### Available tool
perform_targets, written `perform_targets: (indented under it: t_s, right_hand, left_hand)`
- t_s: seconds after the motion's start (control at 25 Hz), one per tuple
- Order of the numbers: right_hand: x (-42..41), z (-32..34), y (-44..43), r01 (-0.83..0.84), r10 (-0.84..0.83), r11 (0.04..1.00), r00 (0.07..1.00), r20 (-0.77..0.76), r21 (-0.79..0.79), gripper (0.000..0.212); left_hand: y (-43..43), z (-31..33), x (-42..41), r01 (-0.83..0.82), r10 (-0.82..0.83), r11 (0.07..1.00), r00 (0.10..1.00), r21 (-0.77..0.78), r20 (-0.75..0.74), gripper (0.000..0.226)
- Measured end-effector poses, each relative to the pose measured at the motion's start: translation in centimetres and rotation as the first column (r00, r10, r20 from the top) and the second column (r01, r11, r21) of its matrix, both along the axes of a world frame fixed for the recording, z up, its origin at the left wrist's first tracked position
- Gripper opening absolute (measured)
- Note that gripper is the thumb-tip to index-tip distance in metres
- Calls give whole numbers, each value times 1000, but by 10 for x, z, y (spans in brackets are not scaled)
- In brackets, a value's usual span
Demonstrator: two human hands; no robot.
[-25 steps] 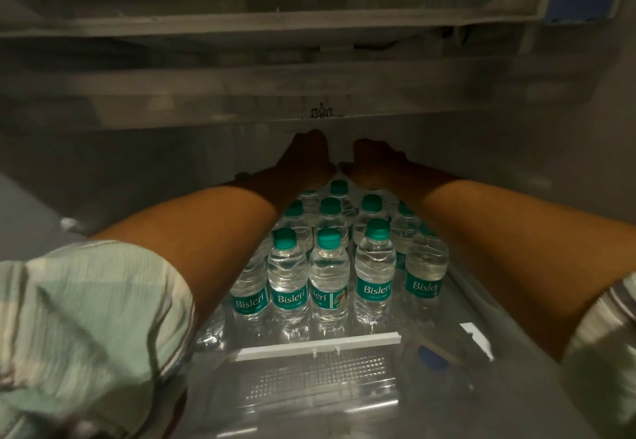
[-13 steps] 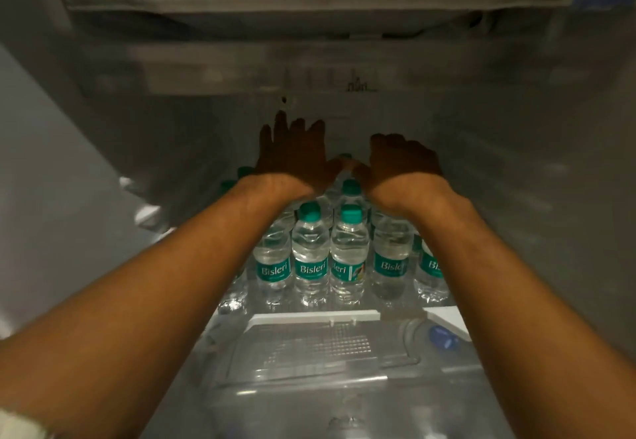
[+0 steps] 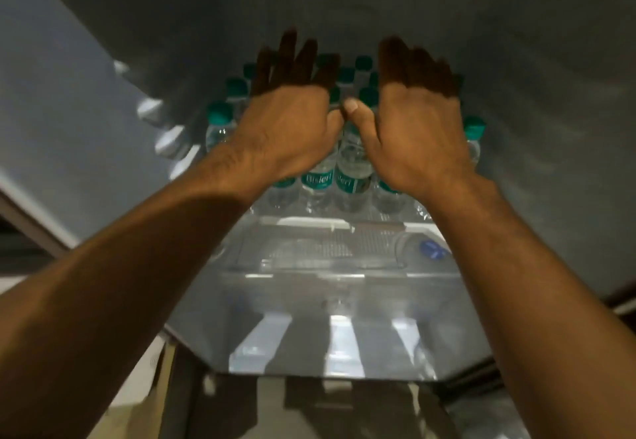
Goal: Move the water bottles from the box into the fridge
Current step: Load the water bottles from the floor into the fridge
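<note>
Several small clear water bottles (image 3: pixel 318 180) with green caps and teal labels stand packed in rows on the fridge's glass shelf (image 3: pixel 330 228). My left hand (image 3: pixel 289 118) hovers over the left rows, fingers spread and straight, holding nothing. Beside it my right hand (image 3: pixel 413 122) is over the right rows, fingers extended and slightly bent, also empty; the two thumbs almost meet above the middle bottles. Both hands hide most of the back bottles. The box is not clearly in view.
The fridge's grey back wall (image 3: pixel 344 8) and side walls enclose the shelf. A clear crisper cover (image 3: pixel 327 335) with a blue knob (image 3: pixel 432 250) lies below the shelf. A pale cardboard-like edge (image 3: pixel 161 369) shows at lower left.
Both hands have drawn back toward me from the rear of the shelf and opened out. The view has tilted down, showing more of the crisper below.
</note>
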State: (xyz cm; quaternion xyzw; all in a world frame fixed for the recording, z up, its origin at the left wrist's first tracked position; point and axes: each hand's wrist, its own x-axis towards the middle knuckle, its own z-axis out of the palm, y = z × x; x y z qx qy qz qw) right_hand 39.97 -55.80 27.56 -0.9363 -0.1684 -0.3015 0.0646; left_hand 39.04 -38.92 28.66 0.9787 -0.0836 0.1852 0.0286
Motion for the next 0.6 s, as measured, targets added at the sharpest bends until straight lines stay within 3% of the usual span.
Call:
perform_targets:
  t_s: [0.28, 0.48, 0.6]
  right_hand:
    - [-67, 8, -7, -49, 47, 999, 989, -138, -7, 85]
    - [-117, 18, -9, -63, 82, 996, 917, -389, 60, 93]
    - [-147, 28, -13, -105, 112, 994, 913, -391, 39, 90]
  left_hand:
    - [-2, -3, -84, -168, 171, 984, 983, 64, -59, 78]
    - [2, 15, -141, -137, 137, 990, 990, 35, -10, 85]
    - [-4, 35, -161, -136, 139, 989, 988, 53, -63, 87]
